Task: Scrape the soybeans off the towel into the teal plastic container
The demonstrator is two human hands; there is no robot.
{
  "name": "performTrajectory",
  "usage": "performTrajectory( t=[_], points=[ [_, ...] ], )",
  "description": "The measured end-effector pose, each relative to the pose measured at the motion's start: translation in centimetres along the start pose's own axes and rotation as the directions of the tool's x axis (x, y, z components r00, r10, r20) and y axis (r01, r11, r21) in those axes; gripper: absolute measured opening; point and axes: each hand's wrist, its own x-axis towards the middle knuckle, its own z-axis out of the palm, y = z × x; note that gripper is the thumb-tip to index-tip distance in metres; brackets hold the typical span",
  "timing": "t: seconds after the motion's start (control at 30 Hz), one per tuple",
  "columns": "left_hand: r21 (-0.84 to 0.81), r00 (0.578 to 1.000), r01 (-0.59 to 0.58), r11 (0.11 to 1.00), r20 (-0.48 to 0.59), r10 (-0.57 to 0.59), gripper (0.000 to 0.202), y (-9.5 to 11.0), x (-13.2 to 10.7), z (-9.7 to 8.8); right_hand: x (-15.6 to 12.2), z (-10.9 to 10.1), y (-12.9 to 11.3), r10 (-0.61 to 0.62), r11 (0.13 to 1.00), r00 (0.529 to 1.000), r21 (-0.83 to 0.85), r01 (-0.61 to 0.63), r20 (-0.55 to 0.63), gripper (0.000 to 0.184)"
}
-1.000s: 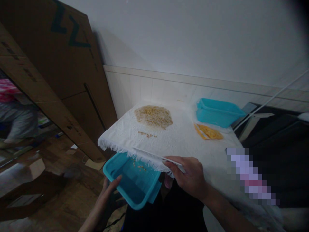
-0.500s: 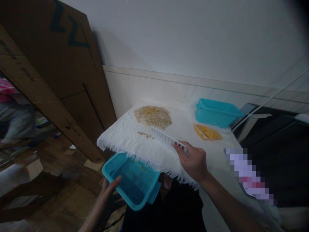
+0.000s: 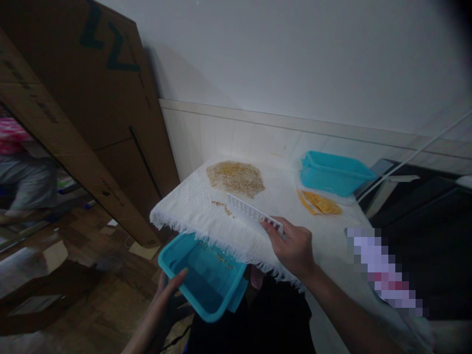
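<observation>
My right hand (image 3: 293, 246) grips a white comb-like strip (image 3: 252, 212) and holds it on the white fringed cloth (image 3: 191, 209), just behind a short line of small tan beans (image 3: 221, 206). A larger flat pile of the same beans (image 3: 236, 177) lies farther back on the cloth. My left hand (image 3: 165, 297) holds a teal plastic tub (image 3: 204, 278) under the cloth's near edge. A few beans lie inside the tub.
A second teal tub (image 3: 332, 172) stands at the back right of the cloth, with a yellow cloth (image 3: 320, 202) in front of it. A tall cardboard sheet (image 3: 84, 108) leans at the left. A person (image 3: 18, 167) sits far left. Dark furniture (image 3: 424, 216) is at the right.
A second ago the strip was at the cloth's near edge above the tub. My right hand has carried it back up the cloth to the loose beans. More beans lie in the tub.
</observation>
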Motion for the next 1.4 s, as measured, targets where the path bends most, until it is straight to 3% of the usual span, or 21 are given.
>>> performTrajectory(
  t=[0.1, 0.23, 0.53, 0.73, 1.13, 1.3, 1.4],
  points=[
    [0.06, 0.995, -0.036, 0.998, -0.089, 0.042, 0.126, -0.5, 0.2, 0.1, 0.0, 0.0, 0.0, -0.012, 1.0, 1.0, 0.004, 0.012, 0.001, 0.039],
    [0.084, 0.993, -0.002, 0.996, -0.117, 0.012, 0.122, -0.7, -0.1, 0.3, 0.3, 0.5, 0.0, -0.011, 1.0, 1.0, 0.013, 0.011, 0.005, 0.04],
    [0.077, 0.996, -0.061, 0.995, -0.06, 0.066, 0.129, 0.1, -1.8, 1.4, 0.2, 1.4, 0.0, 0.061, 0.992, 0.995, 0.103, -0.069, 0.078, 0.038],
    [0.047, 0.998, -0.025, 0.999, -0.053, 0.028, 0.117, 1.2, -3.0, 2.1, -0.1, 1.4, 0.0, 0.054, 0.985, 0.992, 0.157, -0.072, 0.115, 0.035],
    [0.039, 0.997, -0.034, 0.999, -0.064, 0.036, 0.106, 1.4, -3.7, 2.9, -1.4, -0.2, -4.8, -0.044, 0.983, 0.988, 0.181, 0.016, 0.151, 0.034],
    [0.045, 0.998, -0.044, 0.998, -0.038, 0.046, 0.099, 1.6, -4.3, 3.1, -0.2, 0.5, -2.9, 0.011, 0.999, 1.0, 0.044, -0.011, 0.008, 0.037],
    [0.051, 0.999, -0.027, 0.998, -0.041, 0.029, 0.106, 1.7, -4.1, 2.9, 0.3, 1.3, -0.9, 0.048, 0.998, 0.998, -0.041, -0.05, -0.048, 0.041]
  ],
)
